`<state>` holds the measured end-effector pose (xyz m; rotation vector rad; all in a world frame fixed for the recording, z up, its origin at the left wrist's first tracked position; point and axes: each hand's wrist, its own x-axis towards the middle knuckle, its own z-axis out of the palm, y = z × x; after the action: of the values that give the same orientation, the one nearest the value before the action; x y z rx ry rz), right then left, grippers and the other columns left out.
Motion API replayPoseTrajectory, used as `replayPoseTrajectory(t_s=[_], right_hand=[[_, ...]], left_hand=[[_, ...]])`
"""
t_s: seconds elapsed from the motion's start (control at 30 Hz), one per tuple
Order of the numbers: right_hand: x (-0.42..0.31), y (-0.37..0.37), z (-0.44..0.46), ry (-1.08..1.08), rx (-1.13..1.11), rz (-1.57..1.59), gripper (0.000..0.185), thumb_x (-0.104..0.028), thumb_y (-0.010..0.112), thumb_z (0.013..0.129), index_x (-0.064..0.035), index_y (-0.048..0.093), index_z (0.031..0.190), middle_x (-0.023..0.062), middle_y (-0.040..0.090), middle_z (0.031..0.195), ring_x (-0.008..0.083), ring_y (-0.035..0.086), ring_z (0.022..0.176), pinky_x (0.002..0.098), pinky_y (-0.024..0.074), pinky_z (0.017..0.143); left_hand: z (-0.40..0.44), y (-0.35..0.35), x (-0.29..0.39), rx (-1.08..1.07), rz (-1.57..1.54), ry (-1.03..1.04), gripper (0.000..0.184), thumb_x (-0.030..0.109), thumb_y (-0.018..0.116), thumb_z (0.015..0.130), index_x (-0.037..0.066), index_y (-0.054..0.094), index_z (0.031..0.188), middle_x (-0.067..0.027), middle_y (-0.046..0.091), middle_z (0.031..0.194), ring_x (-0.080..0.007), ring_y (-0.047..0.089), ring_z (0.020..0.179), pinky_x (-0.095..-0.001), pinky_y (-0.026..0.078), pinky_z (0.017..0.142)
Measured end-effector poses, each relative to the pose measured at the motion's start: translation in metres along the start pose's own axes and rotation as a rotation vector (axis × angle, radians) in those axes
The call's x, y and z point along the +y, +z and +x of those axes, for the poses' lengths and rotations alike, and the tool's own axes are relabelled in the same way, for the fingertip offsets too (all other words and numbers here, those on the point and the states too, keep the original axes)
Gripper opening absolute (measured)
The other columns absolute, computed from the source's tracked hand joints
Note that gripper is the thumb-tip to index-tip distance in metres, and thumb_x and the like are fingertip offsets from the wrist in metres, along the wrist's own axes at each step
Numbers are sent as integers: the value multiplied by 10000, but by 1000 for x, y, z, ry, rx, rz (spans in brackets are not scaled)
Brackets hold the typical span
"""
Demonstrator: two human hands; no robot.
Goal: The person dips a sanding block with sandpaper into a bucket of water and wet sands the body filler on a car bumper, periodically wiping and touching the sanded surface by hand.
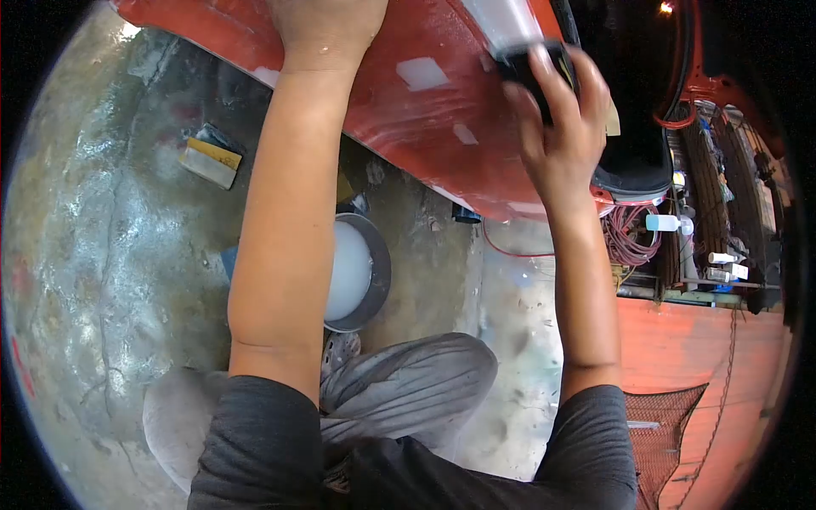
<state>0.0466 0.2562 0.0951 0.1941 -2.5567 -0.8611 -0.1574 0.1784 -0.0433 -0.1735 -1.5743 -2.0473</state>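
Observation:
A red car panel (378,102) with pale patches and a wet surface spans the top of the view. My right hand (561,115) is closed round a dark block (523,68), which lies against the panel's grey-white upper part. At the top edge, my left hand (327,21) rests by the panel, its fingers cut off by the frame. Below the panel stands a round bucket (380,272) of cloudy whitish liquid (348,270), partly behind my left forearm.
On the wet concrete floor (127,255) lies a yellow and grey block (211,161). Coiled red hose (631,234), a shelf with bottles (663,223) and an orange sheet (722,357) with netting are at the right. My bent knees are below the bucket.

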Motion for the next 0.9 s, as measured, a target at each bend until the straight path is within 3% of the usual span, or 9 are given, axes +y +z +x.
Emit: replayPoseTrajectory(t_s=[0.07, 0.13, 0.23, 0.3, 0.6, 0.63, 0.67, 0.73, 0.9], right_hand=[[1, 2, 2, -34, 113, -14, 421, -210, 845, 811, -194, 740, 1219, 122, 638, 1263, 351, 630, 1020, 444, 511, 841], [-8, 7, 27, -10, 54, -19, 448, -186, 850, 833, -144, 716, 1258, 148, 633, 1283, 351, 614, 1171, 437, 488, 983], [-46, 24, 102, -27, 65, -46, 402, -178, 809, 838, -148, 705, 1225, 143, 623, 1254, 365, 608, 1106, 444, 503, 919], [-46, 29, 107, -78, 147, 4, 380, -143, 770, 846, -124, 687, 1217, 155, 605, 1240, 371, 596, 1072, 440, 492, 912], [21, -48, -116, 224, -224, -36, 515, -173, 871, 777, -160, 703, 1263, 174, 632, 1233, 402, 638, 1096, 450, 547, 900], [12, -52, -135, 297, -265, 15, 525, -169, 868, 776, -158, 693, 1271, 176, 632, 1227, 398, 637, 1097, 450, 551, 903], [3, -58, -149, 373, -308, 65, 535, -165, 865, 775, -157, 684, 1278, 178, 633, 1222, 394, 637, 1097, 449, 554, 905], [-36, -56, -154, 335, -522, 168, 527, -185, 842, 791, -154, 665, 1287, 176, 626, 1230, 377, 657, 1068, 464, 562, 888], [-135, 10, -205, 292, -1090, 639, 530, -294, 764, 840, -140, 634, 1330, 187, 595, 1350, 388, 660, 1139, 480, 568, 916]], left_hand=[[2, 8, -8, -4, 36, 97, 887, 524, 662, 983, 37, 264, 1608, -303, 184, 1656, -476, 133, 1548, -592, 169, 1241], [3, 9, -9, -2, 49, 97, 939, 612, 592, 989, 24, 225, 1622, -312, 147, 1668, -485, 107, 1551, -591, 143, 1249], [7, 4, -9, -60, -46, -84, 949, 674, 472, 1015, -11, 217, 1620, -326, 135, 1669, -488, 98, 1552, -585, 119, 1257], [9, 18, -22, 37, -27, 14, 929, 661, 465, 1024, -12, 224, 1617, -328, 165, 1662, -479, 113, 1556, -586, 112, 1258], [-76, 12, 31, -131, 171, 116, 1126, 778, 482, 940, 16, 66, 1657, -333, 67, 1686, -511, 64, 1565, -665, 81, 1238], [-93, 5, 49, -162, 102, 111, 1022, 645, 546, 989, -14, 121, 1645, -340, 76, 1682, -528, 73, 1557, -650, 110, 1241], [-123, 12, 50, -210, -63, 84, 1110, 638, 679, 880, 65, 136, 1661, -349, 56, 1678, -595, 79, 1526, -732, 121, 1198], [-156, 6, 64, -345, -97, 103, 1027, 521, 698, 931, 79, 134, 1667, -358, -2, 1679, -581, 18, 1540, -725, 118, 1202], [-208, -34, 63, -599, -180, 295, 1023, 263, 871, 774, 75, 293, 1598, -339, 202, 1616, -542, 229, 1475, -640, 277, 1182]])
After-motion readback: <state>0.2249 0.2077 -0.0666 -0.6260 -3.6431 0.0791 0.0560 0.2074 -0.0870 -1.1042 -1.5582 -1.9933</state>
